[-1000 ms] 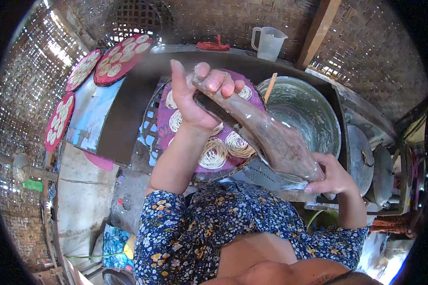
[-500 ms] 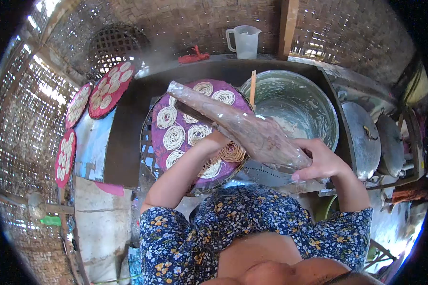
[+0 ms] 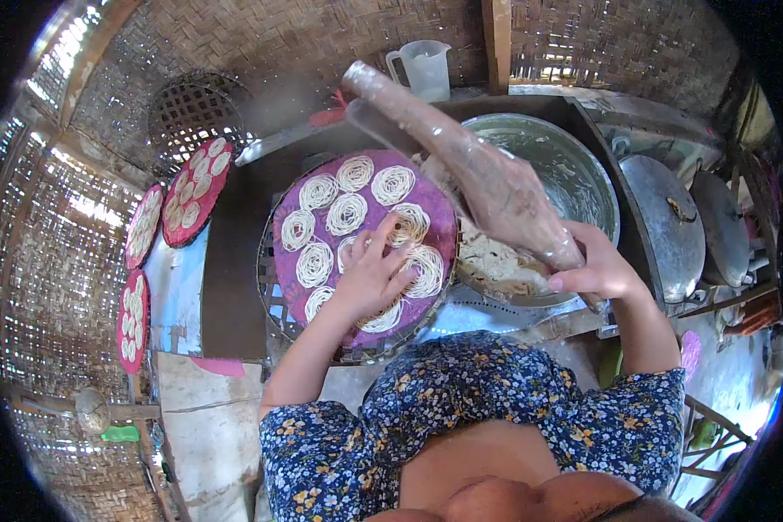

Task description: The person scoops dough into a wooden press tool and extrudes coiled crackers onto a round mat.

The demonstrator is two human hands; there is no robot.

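My right hand (image 3: 602, 268) is closed around the near end of a two-armed wooden press (image 3: 496, 178), smeared with pale dough. It slants up and away over the tray and pot, its upper arm apart from the lower one. Whitish dough (image 3: 496, 259) shows beneath its thick end. My left hand (image 3: 376, 271) is open, fingers spread, over a round tray lined with purple cloth (image 3: 296, 300); its fingertips are at a nest of pale noodle strands (image 3: 409, 224). Several similar coiled nests (image 3: 347, 214) lie around it. Whether the fingers press on the strands, I cannot tell.
A large metal pot (image 3: 574, 165) with pale residue stands right of the tray. Lidded pots (image 3: 661, 230) are farther right. A clear jug (image 3: 426, 71) stands at the back. Pink rounds with pale discs (image 3: 197, 193) lean at the left, near a woven basket (image 3: 196, 109).
My left hand has come out from under the press and spread over the nests. The press has tilted more upright and its arms have parted. The view has shifted slightly.
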